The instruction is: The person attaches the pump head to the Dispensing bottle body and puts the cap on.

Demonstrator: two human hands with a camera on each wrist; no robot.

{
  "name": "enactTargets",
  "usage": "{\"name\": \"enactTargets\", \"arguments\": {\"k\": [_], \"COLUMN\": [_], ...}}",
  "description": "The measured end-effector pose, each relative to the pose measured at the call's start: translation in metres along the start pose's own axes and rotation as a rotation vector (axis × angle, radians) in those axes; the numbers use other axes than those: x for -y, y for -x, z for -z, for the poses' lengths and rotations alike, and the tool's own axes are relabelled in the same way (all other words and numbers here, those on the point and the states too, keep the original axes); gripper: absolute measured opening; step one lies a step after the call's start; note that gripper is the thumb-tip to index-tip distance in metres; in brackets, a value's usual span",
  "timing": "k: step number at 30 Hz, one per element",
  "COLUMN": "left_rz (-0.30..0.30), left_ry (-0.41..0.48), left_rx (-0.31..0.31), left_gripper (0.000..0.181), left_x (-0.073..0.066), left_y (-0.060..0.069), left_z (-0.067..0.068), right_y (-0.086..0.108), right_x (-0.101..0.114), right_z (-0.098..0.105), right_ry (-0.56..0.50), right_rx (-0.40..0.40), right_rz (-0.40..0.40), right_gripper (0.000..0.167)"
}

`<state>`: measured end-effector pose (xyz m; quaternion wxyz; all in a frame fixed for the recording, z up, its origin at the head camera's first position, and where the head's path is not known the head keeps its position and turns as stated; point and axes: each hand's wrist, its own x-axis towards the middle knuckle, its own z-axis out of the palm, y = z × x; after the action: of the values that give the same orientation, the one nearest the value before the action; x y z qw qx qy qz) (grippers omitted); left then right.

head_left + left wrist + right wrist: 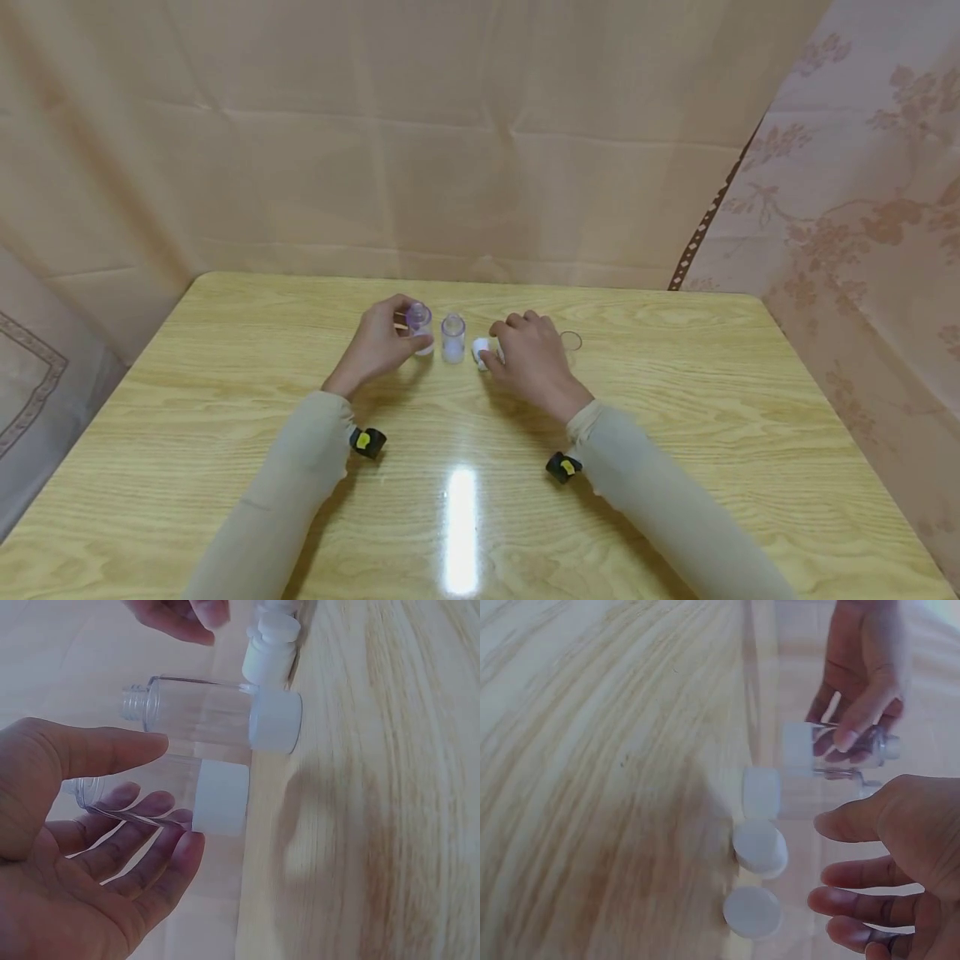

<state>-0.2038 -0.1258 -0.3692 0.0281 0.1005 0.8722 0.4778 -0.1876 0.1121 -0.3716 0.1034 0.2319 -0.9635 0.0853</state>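
Note:
In my left hand I hold a small clear bottle with a white base, thumb on one side and fingers curled round the other. It looks slightly raised off the table. Beside it a second bottle of the same kind stands upright, with its threaded neck bare. To the right are two white round-topped pieces, perhaps caps. My right hand hovers over these white pieces, and the right wrist view shows a gap between its thumb and relaxed fingers. Nothing is visibly held there.
A thin dark ring, perhaps the rim of something transparent, lies right of my right hand. The wood-grain table reflects a bright light near its front. A beige curtain hangs behind the far edge.

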Motion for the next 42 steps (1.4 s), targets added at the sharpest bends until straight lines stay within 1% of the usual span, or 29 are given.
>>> {"name": "enactTargets", "arguments": {"k": [4, 8, 19, 28, 33, 39, 42], "left_rz": [0.000, -0.005, -0.009, -0.007, -0.015, -0.027, -0.039], "left_ry": [0.008, 0.000, 0.000, -0.006, -0.001, 0.002, 0.006], "left_rx": [-0.006, -0.006, -0.009, -0.006, -0.009, -0.023, -0.027], "left_gripper": [0.045, 0.045, 0.045, 0.045, 0.045, 0.047, 0.047], "left_x": [-0.001, 0.000, -0.002, -0.002, -0.004, -0.008, -0.009], "left_y": [0.001, 0.001, 0.002, 0.003, 0.002, 0.002, 0.001], "left_z": [0.000, 0.001, 0.001, 0.001, 0.002, 0.003, 0.003], "right_y": [-0.004, -0.008, -0.016, -0.018, -0.019, -0.018, -0.016], "right_x": [0.003, 0.005, 0.011, 0.014, 0.012, 0.008, 0.006], "right_z": [-0.005, -0.009, -0.021, -0.025, -0.023, -0.013, -0.007], "right_ry": [0.003, 0.009, 0.069, 0.065, 0.043, -0.021, -0.054], "right_rx": [0.030, 0.040, 0.040, 0.013, 0.008, -0.011, -0.031], "right_rz": [-0.026, -0.039, -0.062, -0.072, -0.074, -0.093, -0.101], "right_gripper": [0.035, 0.033, 0.031, 0.021, 0.019, 0.027, 0.028]}}
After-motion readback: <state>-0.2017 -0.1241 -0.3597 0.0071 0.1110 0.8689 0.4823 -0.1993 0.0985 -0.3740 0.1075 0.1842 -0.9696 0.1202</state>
